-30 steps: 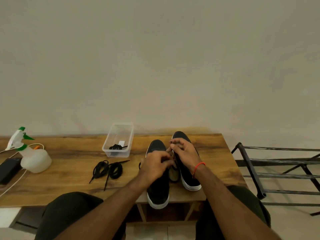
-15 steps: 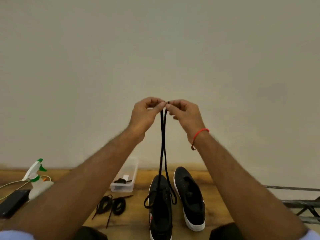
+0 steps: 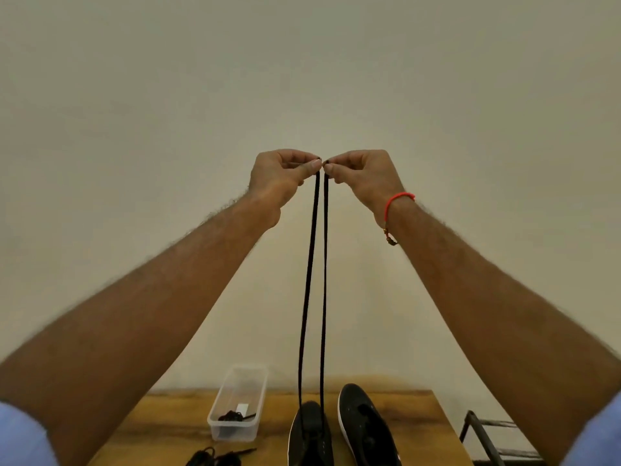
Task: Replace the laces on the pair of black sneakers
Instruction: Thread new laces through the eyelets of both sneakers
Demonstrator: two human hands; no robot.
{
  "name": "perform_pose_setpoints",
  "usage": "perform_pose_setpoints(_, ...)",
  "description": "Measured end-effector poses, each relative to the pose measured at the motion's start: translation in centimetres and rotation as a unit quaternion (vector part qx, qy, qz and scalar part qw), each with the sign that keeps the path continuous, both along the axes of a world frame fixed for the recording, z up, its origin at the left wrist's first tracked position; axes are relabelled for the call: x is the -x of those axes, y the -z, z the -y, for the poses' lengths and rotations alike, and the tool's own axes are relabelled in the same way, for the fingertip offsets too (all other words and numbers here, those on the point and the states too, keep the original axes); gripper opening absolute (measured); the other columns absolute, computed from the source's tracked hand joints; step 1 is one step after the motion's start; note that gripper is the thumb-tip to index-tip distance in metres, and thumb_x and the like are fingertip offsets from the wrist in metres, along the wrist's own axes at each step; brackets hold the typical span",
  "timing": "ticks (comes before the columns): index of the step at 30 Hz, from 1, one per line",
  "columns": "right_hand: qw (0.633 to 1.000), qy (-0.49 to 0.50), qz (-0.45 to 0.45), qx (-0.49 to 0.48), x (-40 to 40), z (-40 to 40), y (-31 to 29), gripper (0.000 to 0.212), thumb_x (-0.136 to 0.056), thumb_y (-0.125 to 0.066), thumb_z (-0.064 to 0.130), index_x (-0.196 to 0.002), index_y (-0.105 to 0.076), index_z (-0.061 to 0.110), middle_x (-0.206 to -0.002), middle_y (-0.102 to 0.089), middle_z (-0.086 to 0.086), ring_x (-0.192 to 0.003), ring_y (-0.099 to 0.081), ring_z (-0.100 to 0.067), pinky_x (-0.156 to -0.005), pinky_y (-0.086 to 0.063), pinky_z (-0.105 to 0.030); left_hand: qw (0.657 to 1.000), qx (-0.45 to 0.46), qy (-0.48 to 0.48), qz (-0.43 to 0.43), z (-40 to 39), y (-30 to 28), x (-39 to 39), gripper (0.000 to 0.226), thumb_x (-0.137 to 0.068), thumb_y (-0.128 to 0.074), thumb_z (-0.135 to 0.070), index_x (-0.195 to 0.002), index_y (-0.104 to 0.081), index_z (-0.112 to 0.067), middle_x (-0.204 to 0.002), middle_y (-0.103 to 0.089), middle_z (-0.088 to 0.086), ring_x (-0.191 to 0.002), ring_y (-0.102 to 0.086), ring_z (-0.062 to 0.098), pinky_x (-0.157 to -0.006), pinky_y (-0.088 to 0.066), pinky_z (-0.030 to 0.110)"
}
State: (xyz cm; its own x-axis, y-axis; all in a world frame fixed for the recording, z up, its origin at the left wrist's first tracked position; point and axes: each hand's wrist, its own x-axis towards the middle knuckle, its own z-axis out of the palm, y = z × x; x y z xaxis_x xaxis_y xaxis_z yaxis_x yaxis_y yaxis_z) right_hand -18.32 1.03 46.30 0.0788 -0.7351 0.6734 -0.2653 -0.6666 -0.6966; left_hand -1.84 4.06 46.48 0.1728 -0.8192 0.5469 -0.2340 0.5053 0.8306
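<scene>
Two black sneakers stand side by side on the wooden table (image 3: 168, 422). From the left sneaker (image 3: 311, 438) a black lace (image 3: 314, 280) runs straight up in two taut strands. My left hand (image 3: 282, 179) pinches the tip of the left strand and my right hand (image 3: 364, 178) pinches the tip of the right strand, both raised high in front of the wall with the tips almost touching. The right sneaker (image 3: 364, 428) has no lace in it that I can see.
A clear plastic box (image 3: 239, 403) with a black lace bundle inside stands left of the sneakers. Loose black laces (image 3: 215, 459) lie in front of it. A dark metal rack (image 3: 487, 435) stands right of the table.
Both hands rose from the sneakers to well above the table, drawing the lace ends up taut. The camera tilted upward, so less of the table shows.
</scene>
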Motion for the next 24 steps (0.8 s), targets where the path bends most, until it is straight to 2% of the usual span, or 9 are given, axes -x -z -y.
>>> perform_pose_setpoints(5,1.0,0.004,-0.002,0.025,0.3,-0.6,-1.2,0.014,-0.083,-0.081,0.024,-0.093,-0.078,0.015,-0.083,-0.076,0.008,-0.08,-0.07,0.002,-0.078,-0.052,-0.017,0.999,0.02,-0.015,0.023,0.1,-0.7,0.3,0.013,-0.085,-0.082,-0.024,-0.097,-0.079,-0.019,-0.088,-0.075,-0.006,-0.079,-0.065,-0.003,-0.076,-0.048,0.016)
perform_pose_setpoints(9,0.999,0.006,-0.018,0.032,0.4,-0.5,-1.5,0.013,-0.084,-0.081,0.025,-0.092,-0.078,0.015,-0.085,-0.076,0.007,-0.086,-0.071,-0.001,-0.085,-0.054,-0.021,0.998,0.024,-0.023,0.044,0.1,-1.1,0.3,0.014,-0.086,-0.081,-0.023,-0.099,-0.079,-0.019,-0.093,-0.076,-0.004,-0.081,-0.065,0.001,-0.07,-0.046,0.013)
perform_pose_setpoints(16,0.998,0.01,-0.035,0.042,0.4,-0.2,-1.7,0.012,-0.084,-0.08,0.025,-0.091,-0.079,0.016,-0.085,-0.077,0.005,-0.088,-0.071,-0.003,-0.087,-0.054,-0.022,0.995,0.048,-0.046,0.077,0.5,-1.7,0.1,0.015,-0.084,-0.083,-0.022,-0.098,-0.08,-0.017,-0.085,-0.074,-0.01,-0.061,-0.061,-0.014,-0.063,-0.044,0.008)
perform_pose_setpoints(24,0.999,0.012,-0.03,0.039,0.6,0.1,-2.2,0.013,-0.082,-0.082,0.026,-0.091,-0.079,0.016,-0.083,-0.077,0.006,-0.088,-0.071,-0.002,-0.085,-0.052,-0.021,0.992,0.052,-0.06,0.097,0.4,-2.3,0.3,0.012,-0.083,-0.083,-0.025,-0.094,-0.08,-0.022,-0.085,-0.075,-0.011,-0.079,-0.064,-0.003,-0.081,-0.053,0.025)
